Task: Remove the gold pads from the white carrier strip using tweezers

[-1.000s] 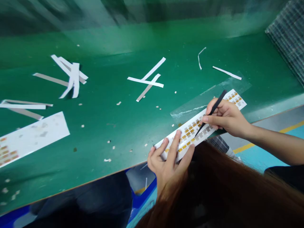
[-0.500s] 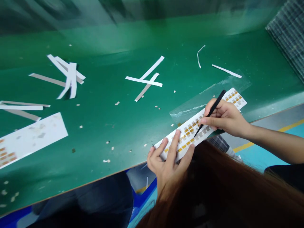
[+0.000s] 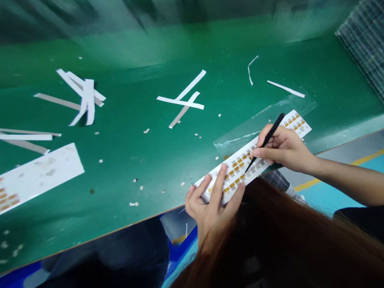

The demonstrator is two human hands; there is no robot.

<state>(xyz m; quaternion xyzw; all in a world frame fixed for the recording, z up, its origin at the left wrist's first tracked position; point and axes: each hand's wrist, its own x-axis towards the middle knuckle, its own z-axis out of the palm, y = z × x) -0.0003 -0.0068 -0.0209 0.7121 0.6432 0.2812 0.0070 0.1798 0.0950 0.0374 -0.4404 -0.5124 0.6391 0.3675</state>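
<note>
A long white sheet (image 3: 292, 122) with rows of small amber and grey pieces lies slantwise at the table's front edge. My left hand (image 3: 208, 208) rests on its near end, fingers spread and pressing flat. Black tweezers (image 3: 274, 130) are pinched in my right hand (image 3: 286, 150), above the sheet's middle. Their tip points down at the row of pieces beside my left fingers; whether it grips a piece is too small to tell. Behind the sheet, a clear plastic film (image 3: 240, 134) lies on the green table (image 3: 126, 132). My right hand hides part of the rows.
White and grey paper strips (image 3: 87, 100) lie at the left, with more crossed strips (image 3: 186, 102) at the centre. Another white sheet (image 3: 63, 160) is at the far left. Small scraps (image 3: 134, 204) are scattered about. Plaid fabric (image 3: 364, 44) hangs over the right corner.
The view has shifted very slightly. Both hands, the tweezers and the sheet hold nearly the same positions.
</note>
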